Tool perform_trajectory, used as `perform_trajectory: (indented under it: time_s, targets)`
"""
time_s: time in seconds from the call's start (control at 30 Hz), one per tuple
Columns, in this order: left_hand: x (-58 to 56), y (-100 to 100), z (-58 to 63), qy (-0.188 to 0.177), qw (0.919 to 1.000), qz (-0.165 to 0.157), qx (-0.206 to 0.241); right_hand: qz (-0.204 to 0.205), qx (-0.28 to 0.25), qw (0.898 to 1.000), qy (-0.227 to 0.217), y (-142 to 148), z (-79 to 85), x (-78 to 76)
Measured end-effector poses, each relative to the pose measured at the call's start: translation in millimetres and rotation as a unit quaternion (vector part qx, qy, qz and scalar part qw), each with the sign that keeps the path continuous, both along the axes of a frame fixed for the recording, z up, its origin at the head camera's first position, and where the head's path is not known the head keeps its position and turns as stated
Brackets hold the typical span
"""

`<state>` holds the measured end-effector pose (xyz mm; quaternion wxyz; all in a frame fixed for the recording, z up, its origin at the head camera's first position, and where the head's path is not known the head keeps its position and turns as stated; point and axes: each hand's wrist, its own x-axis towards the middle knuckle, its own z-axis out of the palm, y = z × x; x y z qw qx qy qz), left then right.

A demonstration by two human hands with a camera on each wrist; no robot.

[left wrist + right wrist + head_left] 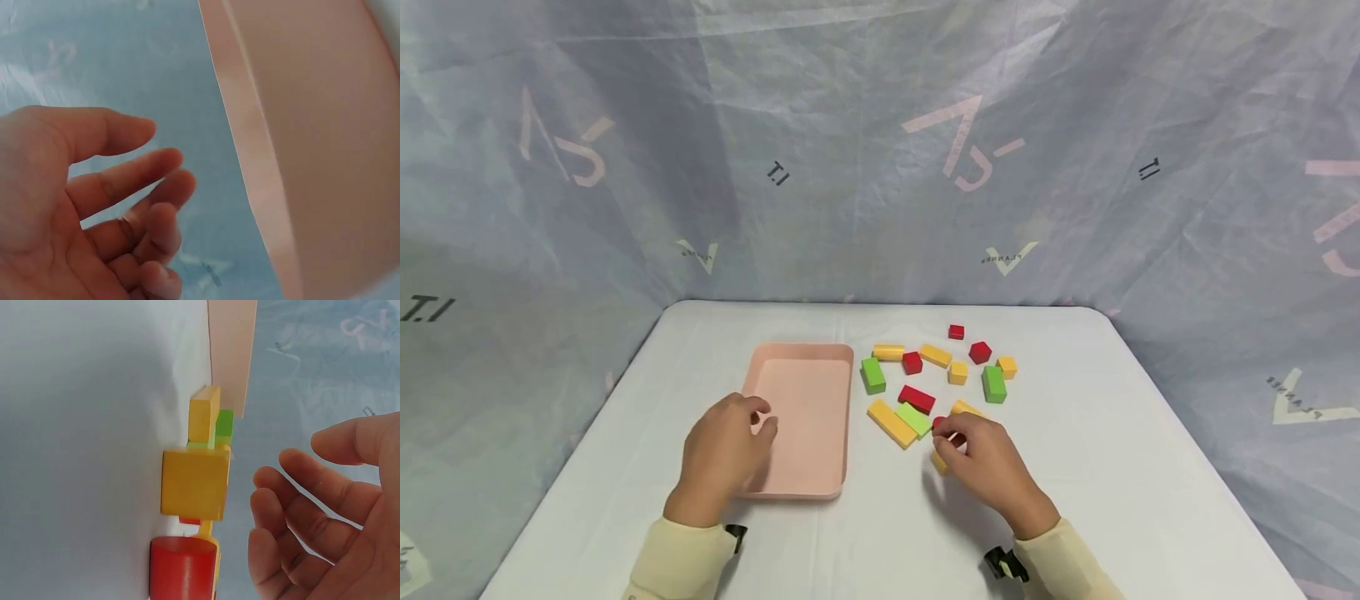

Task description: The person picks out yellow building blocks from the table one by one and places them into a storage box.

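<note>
Above the left edge of a pink tray (808,425), my left hand (724,450) hangs with loosely bent fingers and holds nothing. In the left wrist view, the thumb and fingertips of that hand (106,200) stand apart, beside the tray wall (256,156). My right hand (988,462) hovers over the near blocks, its fingers loosely curved and nothing between them. Closest to it are a yellow block (939,463) and a red cylinder (183,570), partly hidden by the hand in the head view. In the right wrist view, the yellow block (194,484) stands just left of the fingertips.
Right of the tray lie several loose blocks on the white table (880,542): a long yellow block (892,423), a light green block (913,420), a red block (917,399), green blocks (994,384) and small cubes. A patterned grey cloth (850,167) hangs behind the table.
</note>
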<state>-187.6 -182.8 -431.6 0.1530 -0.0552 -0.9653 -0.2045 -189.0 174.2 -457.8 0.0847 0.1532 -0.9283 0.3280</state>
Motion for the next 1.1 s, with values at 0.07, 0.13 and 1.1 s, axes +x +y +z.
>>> perform_trajectory:
  time_s: [0.07,0.13,1.1]
  targets:
    - [-0.5,-12.8,-1.4,-0.001,0.9999,0.008,0.007,0.0,-0.001,1.0,0.0,-3.4,-0.7,-0.9]
    - [-2.2,-22.4,-3.1,-0.007,0.9998,0.015,0.013,-0.003,0.002,1.0,0.0,-4.4,-1.3,-1.0]
    - [-29.0,-55.2,-42.3,-0.087,0.9919,0.045,0.081,0.023,-0.008,1.0,-0.002,-0.2,-3.0,0.9]
